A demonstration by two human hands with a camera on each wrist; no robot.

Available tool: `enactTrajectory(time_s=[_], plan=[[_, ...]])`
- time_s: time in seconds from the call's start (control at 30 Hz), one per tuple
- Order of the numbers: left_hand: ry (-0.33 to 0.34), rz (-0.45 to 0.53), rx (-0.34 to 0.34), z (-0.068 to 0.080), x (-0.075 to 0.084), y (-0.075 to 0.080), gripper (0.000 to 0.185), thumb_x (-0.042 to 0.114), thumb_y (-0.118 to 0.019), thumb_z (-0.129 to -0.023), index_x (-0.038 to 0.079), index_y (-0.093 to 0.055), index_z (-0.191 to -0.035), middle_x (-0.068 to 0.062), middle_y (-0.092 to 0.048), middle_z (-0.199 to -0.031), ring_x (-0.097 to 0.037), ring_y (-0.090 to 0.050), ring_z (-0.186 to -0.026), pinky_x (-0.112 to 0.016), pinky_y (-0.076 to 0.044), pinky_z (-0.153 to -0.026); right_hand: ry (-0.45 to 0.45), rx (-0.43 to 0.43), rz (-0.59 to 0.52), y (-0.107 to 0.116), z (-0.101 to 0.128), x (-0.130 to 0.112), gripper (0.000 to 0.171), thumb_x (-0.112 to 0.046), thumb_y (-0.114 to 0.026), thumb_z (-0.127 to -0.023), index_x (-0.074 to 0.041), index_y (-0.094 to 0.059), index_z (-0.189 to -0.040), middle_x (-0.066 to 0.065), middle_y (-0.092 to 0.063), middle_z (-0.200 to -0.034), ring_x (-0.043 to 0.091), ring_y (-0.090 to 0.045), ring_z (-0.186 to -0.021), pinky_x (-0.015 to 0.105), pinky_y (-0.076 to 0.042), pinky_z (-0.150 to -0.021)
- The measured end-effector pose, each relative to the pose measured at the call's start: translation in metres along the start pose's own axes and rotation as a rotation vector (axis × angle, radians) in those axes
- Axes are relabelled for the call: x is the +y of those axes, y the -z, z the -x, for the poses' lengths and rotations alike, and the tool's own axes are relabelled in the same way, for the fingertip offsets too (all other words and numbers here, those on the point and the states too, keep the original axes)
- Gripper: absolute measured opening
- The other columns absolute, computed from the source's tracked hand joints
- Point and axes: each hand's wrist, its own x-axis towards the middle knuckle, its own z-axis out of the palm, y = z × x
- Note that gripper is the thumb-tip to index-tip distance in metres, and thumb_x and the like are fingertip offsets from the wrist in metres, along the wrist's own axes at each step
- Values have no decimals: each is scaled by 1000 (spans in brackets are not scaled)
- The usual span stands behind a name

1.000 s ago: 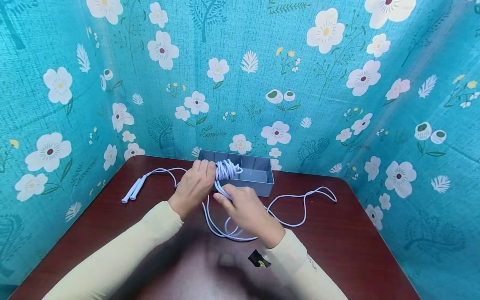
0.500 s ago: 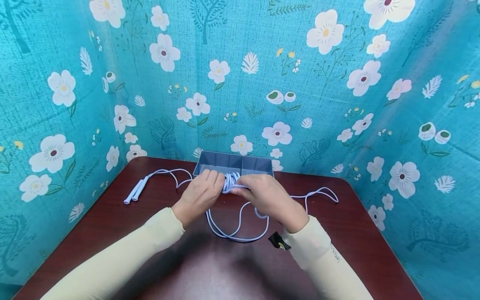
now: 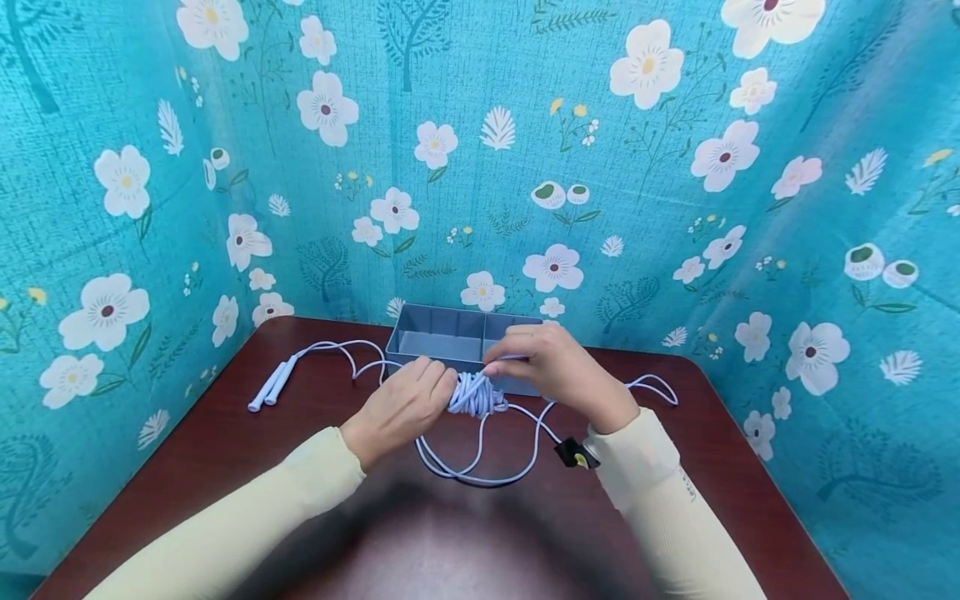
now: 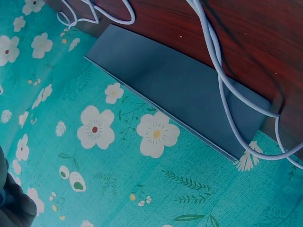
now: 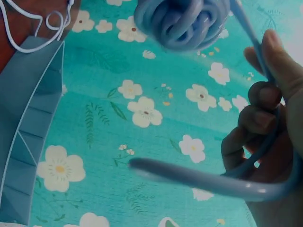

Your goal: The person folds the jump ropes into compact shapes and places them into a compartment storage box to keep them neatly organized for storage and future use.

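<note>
A pale lilac skipping rope (image 3: 480, 454) lies partly wound into a tight bundle (image 3: 475, 395) held just above the table (image 3: 675, 492). Loose cord loops forward beneath the bundle and trails off to the right. Its two slim handles (image 3: 268, 387) lie side by side, flat on the table's far left.

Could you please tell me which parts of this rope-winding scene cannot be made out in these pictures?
- Head view: the left hand covers its side of the wound pale blue rope bundle.
- Head view: the right hand hides the right end of the grey plastic divided tray.
- Left wrist view: the left hand is out of frame.
</note>
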Motion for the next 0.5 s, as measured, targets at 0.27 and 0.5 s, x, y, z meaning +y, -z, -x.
enactTrajectory(time_s=[0.27, 0.5], plan=[[-28, 38, 25, 1, 5, 8, 27, 5, -68, -85, -1, -54, -107, -11, -52, -89, -22, -49, -79, -28, -48, -71, -20, 27, -94, -2, 6, 15, 5, -16, -75, -83, -15, -76, -88, -13, -60, -77, 6, -52, -71, 24, -45, -62], [-21, 78, 80, -4, 6, 16, 15, 2, -49, -94, -3, -52, -107, -12, -51, -88, -23, -49, -78, -30, -48, -70, -165, 56, -321, -14, 14, 28, 8, -12, -69, -87, -12, -76, -92, -8, -65, -84, 14, -56, -76, 30, -50, -66]])
